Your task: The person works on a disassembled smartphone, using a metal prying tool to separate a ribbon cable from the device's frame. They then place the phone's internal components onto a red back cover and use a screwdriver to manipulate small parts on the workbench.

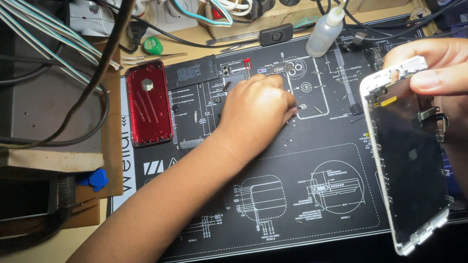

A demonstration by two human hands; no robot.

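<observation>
Two bare hands at work over a black rubbery repair mat (pixel 302 195) printed with white diagrams. Left hand (pixel 256 109): fingers bunched together, tips pressed to the mat beside tiny loose screws (pixel 301 106); whether one is pinched, cannot tell. Right hand (pixel 434 65): thumb and fingers clamped on the top edge of a white-framed glossy phone screen panel (pixel 409 160), held tilted above the mat's right side. Step, by judgement: gathering small parts during disassembly; calls for a fine pinch. Nearby: red metal phone rear housing (pixel 148 103), flat black battery (pixel 192 72), translucent plastic squeeze bottle (pixel 324 31).
</observation>
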